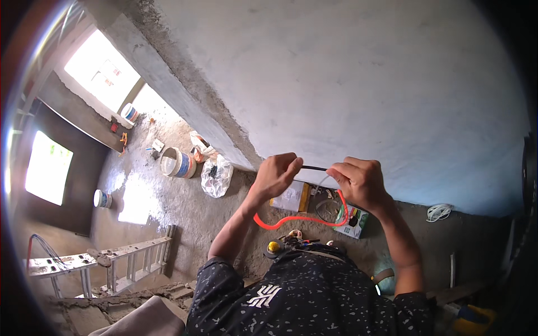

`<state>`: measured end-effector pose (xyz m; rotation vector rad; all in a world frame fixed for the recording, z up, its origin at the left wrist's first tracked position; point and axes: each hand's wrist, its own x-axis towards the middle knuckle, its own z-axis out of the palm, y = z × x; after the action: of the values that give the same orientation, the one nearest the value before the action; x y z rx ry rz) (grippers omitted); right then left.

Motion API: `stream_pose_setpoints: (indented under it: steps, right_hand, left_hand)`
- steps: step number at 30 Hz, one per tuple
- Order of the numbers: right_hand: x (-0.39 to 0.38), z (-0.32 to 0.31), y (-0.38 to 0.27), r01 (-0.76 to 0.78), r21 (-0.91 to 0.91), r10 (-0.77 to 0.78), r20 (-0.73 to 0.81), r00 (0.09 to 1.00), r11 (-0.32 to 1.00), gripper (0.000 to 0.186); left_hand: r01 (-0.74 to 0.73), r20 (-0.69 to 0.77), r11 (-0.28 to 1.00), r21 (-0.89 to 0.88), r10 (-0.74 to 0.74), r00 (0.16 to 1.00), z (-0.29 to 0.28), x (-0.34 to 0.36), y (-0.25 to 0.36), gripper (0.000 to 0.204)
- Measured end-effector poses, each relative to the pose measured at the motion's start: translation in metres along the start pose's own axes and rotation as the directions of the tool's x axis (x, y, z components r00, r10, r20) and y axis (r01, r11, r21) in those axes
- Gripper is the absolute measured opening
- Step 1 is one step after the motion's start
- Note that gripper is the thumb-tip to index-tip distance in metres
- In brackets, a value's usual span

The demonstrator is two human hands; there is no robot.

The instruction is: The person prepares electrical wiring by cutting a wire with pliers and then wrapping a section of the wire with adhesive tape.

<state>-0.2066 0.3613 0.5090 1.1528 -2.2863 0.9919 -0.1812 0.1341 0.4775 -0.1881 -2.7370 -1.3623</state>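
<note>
In front of my chest I hold up a short, dark, cable-like length (314, 167), drawn nearly straight between my hands. My left hand (278, 176) is closed on one end, thumb against the fingers. At the other end, my right hand (360, 180) pinches it with thumb and forefinger. Below hangs an orange-red cable (291, 219) in a loose, wavy loop; it runs from by my left wrist up to under my right hand. Whether it joins the dark length is hidden behind my fingers.
A plastered wall (358, 84) rises ahead. On the floor below are a box (289, 197), a green-white carton (354, 224) and a coil of white cable (439, 212). To the left are a bucket (178, 163), a clear plastic bag (216, 176) and a lying ladder (131, 255).
</note>
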Motion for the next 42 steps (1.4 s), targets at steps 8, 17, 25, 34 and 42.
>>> stream_pose_setpoints:
  steps: [8,17,25,34,42]
  right_hand:
    - [-0.008,0.008,0.033,-0.496,0.565,0.247,0.461,0.852,0.660,0.025]
    - [0.017,0.025,-0.002,0.128,0.171,-0.147,0.104,0.984,0.977,0.008]
    - [0.013,0.008,0.000,0.126,0.167,-0.129,0.012,0.992,0.978,0.009]
    - [0.019,0.017,0.017,-0.241,0.567,0.083,0.291,0.953,0.788,0.023]
    - [0.114,-0.091,-0.055,0.220,0.030,-0.220,-0.020,0.975,0.975,0.014]
  left_hand:
    - [0.024,-0.214,0.943,-0.331,-0.100,0.972,-0.004,-0.007,0.012,0.053]
    - [-0.124,-0.291,0.974,-0.188,0.066,0.954,0.016,-0.008,0.004,0.063]
    - [0.026,-0.210,0.997,0.078,-0.009,0.978,0.004,-0.007,0.005,0.062]
    - [-0.078,-0.289,0.997,0.029,0.083,0.954,-0.042,-0.010,0.045,0.056]
    - [-0.360,-0.217,0.931,-0.053,0.341,0.915,-0.098,0.005,0.089,0.062]
